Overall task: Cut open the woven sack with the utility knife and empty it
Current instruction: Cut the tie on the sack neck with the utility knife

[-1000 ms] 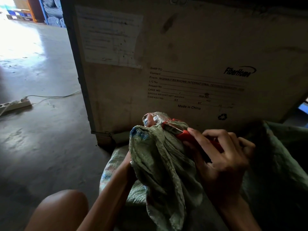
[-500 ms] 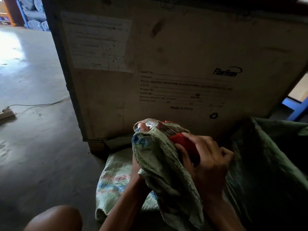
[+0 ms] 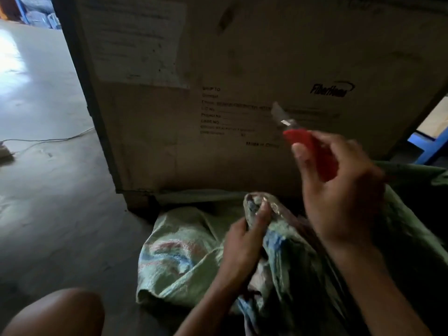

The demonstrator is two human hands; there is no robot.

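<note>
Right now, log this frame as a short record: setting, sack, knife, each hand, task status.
setting: concrete floor, large printed crate behind the sack
sack: green woven sack on the floor, neck bunched
knife: red utility knife, blade out, raised clear of the sack
left hand: gripping the bunched neck
right hand: holding the knife
status: whether the sack is cut open cannot be told; not emptied

one woven sack (image 3: 184,258), one utility knife (image 3: 308,144), one crate (image 3: 242,57), two hands: left hand (image 3: 242,243), right hand (image 3: 339,197), one cable (image 3: 48,139).
</note>
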